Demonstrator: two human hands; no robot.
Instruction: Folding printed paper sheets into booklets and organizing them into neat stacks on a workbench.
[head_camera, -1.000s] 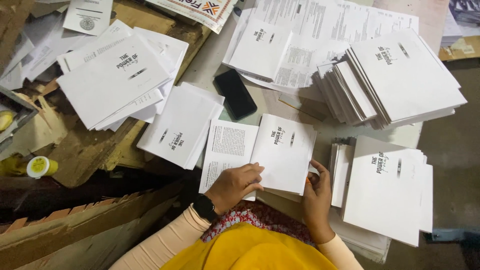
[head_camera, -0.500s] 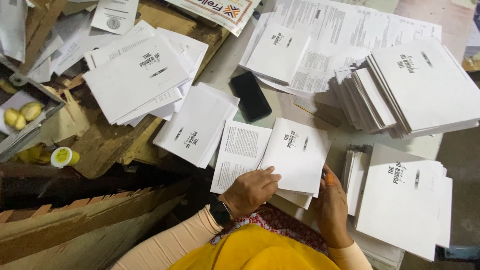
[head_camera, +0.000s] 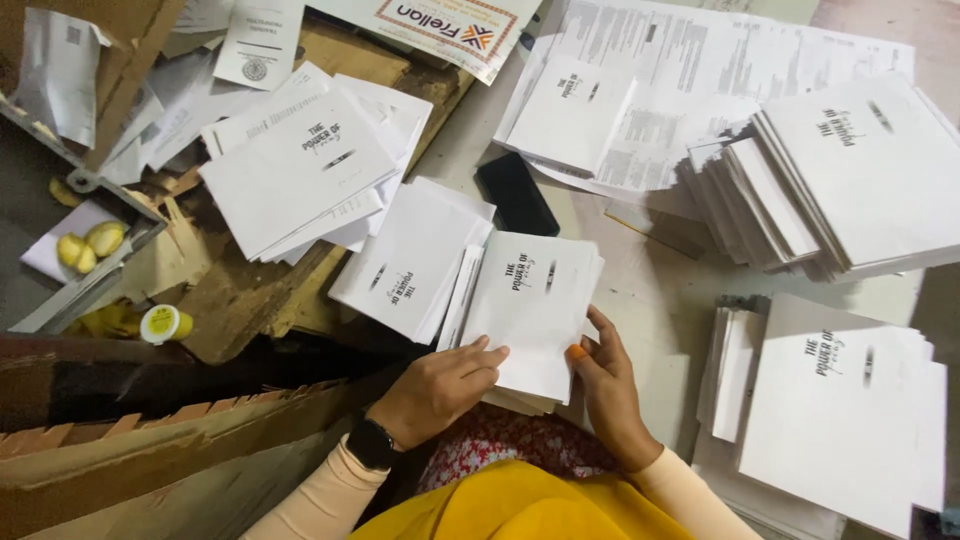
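Both hands hold a white folded booklet (head_camera: 530, 310) that lies flat on a small stack of the same booklets at the near edge of the table (head_camera: 650, 290). The left hand (head_camera: 440, 385) presses its fingers flat on the booklet's near left corner, and the right hand (head_camera: 605, 385) pinches the near right edge between thumb and fingers; both grips are closed lightly on the paper. The booklet's long axis runs away from the grip, tilted slightly to the right, and its printed title reads sideways. Just left of the grip a second pile of booklets (head_camera: 405, 260) touches the held one along its left edge. Beyond the grip, just past the booklet's far edge, lies a black phone (head_camera: 515, 193). To the right of the grip a strip of bare table stays open before another stack of booklets (head_camera: 835, 400). Farther right and beyond sits a tall fanned stack (head_camera: 850, 180). Left of the grip, the table's edge drops to cardboard (head_camera: 250, 290) and a yellow-capped bottle (head_camera: 165, 323).
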